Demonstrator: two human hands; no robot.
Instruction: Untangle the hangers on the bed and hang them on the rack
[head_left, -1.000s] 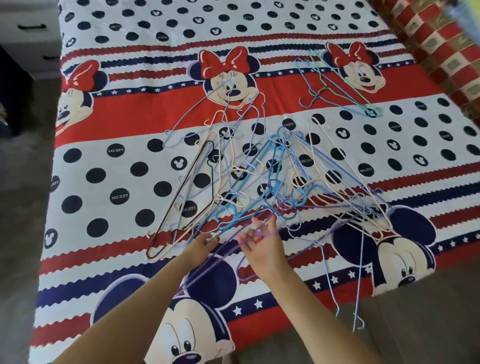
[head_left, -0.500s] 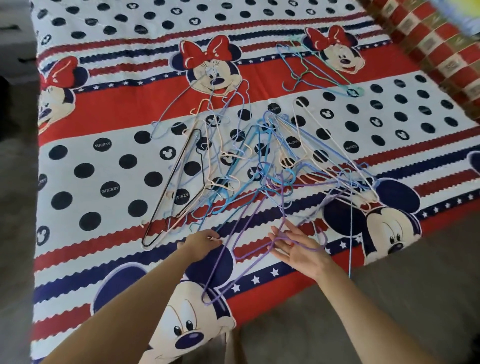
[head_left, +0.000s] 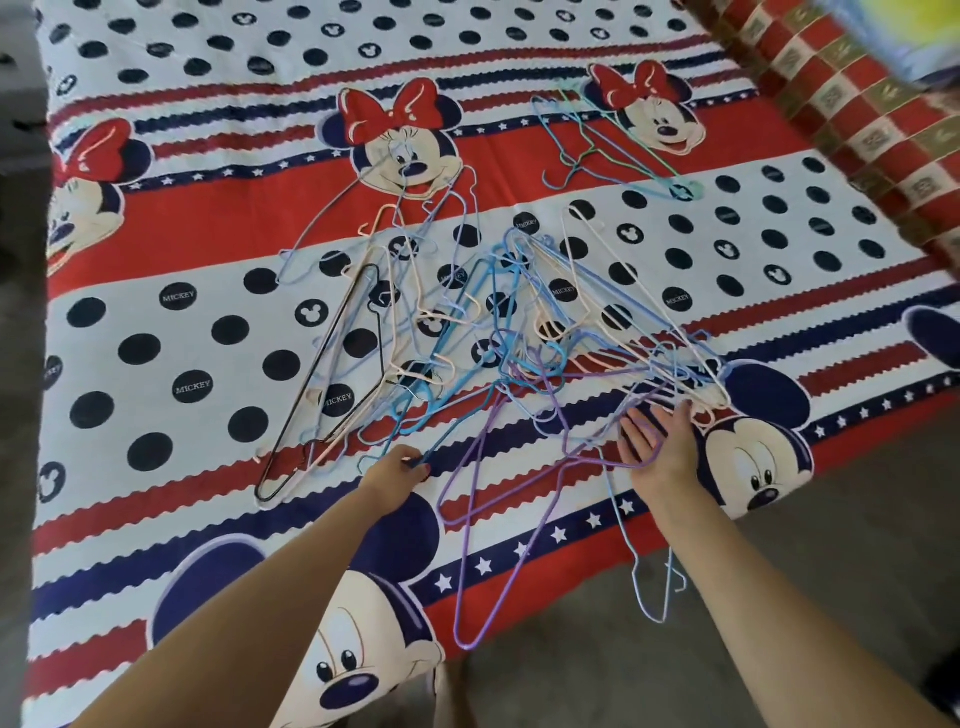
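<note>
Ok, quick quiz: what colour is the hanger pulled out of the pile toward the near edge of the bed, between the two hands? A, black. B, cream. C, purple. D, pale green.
C: the purple hanger lies partly out of the tangled pile, running to the near edge of the bed, between the left hand and the right hand.

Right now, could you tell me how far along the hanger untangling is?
Early. Done: only a small cluster of hangers lies apart; no rack in view. In hand: the left hand grips a blue hanger, the right hand works a purple hanger loose. Left: the main tangle on the bed.
</note>
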